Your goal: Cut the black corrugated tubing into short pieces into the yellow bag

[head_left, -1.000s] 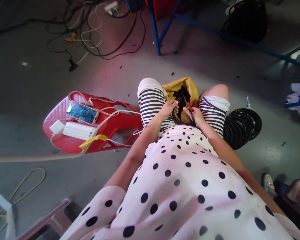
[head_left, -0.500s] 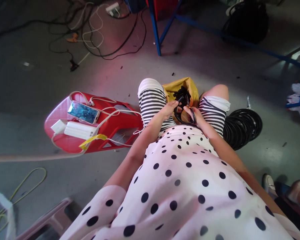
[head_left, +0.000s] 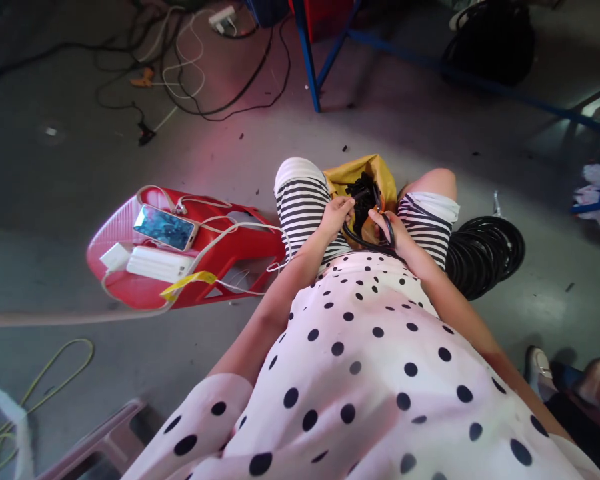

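Left hand: we saw the left hand closed, its thumb and fingers pinched on a black tube close to its end, over the left side of the bag's mouth.
Right hand: we found the right hand curled around the handles of a pair of scissors, whose blades pointed away from the body; we could not tell how far apart they stood.
Black tube: we traced it from the left fingers in a low bend across the lap, below both hands.
Yellow bag: between the knees we saw a yellow bag, open at the top, with short black pieces heaped inside.
Coil: just beside the right thigh we noted a thick coil of black tubing on the floor.
Red stool: to the left we saw a red stool bearing a phone, a white power bank and a white charger, with pale cords looped across it.
Clothes: we saw striped trousers and a dotted white top.
Far floor: we made out tangled cables and a blue frame.
Lower right: we noticed pale shoes.
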Demonstrator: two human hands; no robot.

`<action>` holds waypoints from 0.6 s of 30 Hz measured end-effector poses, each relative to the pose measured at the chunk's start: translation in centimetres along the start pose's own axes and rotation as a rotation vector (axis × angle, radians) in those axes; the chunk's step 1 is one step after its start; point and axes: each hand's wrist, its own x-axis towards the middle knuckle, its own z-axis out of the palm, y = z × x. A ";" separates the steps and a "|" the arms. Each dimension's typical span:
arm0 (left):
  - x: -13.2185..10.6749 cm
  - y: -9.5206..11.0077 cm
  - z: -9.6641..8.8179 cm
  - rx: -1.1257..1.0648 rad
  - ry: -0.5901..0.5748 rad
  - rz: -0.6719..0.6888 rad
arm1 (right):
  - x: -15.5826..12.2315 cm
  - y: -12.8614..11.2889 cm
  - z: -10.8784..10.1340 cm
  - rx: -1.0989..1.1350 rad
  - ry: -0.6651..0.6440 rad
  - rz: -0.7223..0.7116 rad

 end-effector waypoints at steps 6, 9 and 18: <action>-0.1 -0.3 -0.1 0.022 0.013 0.053 | -0.1 0.8 0.6 0.034 -0.005 0.062; -0.1 -0.7 -0.1 0.034 -0.008 0.078 | 0.4 1.6 0.7 -0.044 0.000 0.039; 0.4 -1.3 0.1 0.097 -0.041 0.095 | 1.5 2.9 0.2 -0.176 -0.036 -0.019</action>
